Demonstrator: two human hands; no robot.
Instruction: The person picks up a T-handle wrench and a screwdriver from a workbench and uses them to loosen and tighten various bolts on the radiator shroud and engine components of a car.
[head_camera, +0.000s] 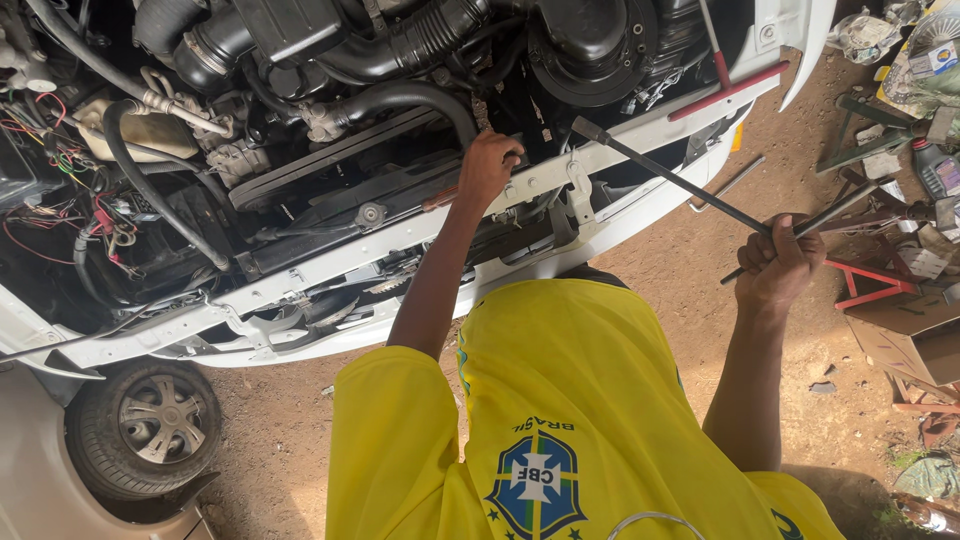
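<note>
I stand over a white car's open engine bay (300, 120), with my yellow shirt low in view. My left hand (490, 165) reaches onto the white front crossmember (400, 235), its fingers curled tight over the dark upper edge. A brown tool handle (440, 198) shows just below that wrist; whether the hand holds it I cannot tell. My right hand (778, 262) is held out over the dirt to the right of the car. It is closed around a long dark socket bar (670, 178) and a second thin metal rod (835, 215) that crosses it.
A black hose (410, 95), belts and loose coloured wires (60, 160) fill the bay. A red prop rod (722, 90) leans at the car's right corner. A front wheel (150, 420) sits lower left. A red metal stand (868, 285), cardboard box (920, 340) and oil bottle (935, 170) lie at right.
</note>
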